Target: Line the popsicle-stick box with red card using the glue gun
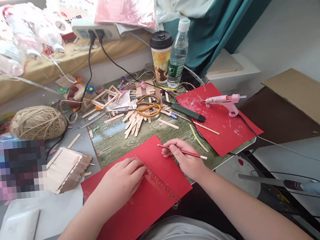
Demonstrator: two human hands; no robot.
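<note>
My left hand (122, 181) lies flat with fingers together, pressing a clear plastic ruler (160, 185) onto a red paper sheet (141, 207) at the table's front edge. My right hand (184, 159) pinches a thin red pencil (193, 153) just right of the sheet's top corner, its tip pointing left over the paper. The ruler runs diagonally from under my left fingers toward the sheet's right edge.
A second red sheet (219, 129) with a pink glue gun (225, 101) lies to the right. Craft sticks (134, 122), yellow-handled scissors (147, 107), a twine ball (38, 122), a stick-built panel (66, 167), a cup (161, 56) and a water bottle (178, 55) crowd the table.
</note>
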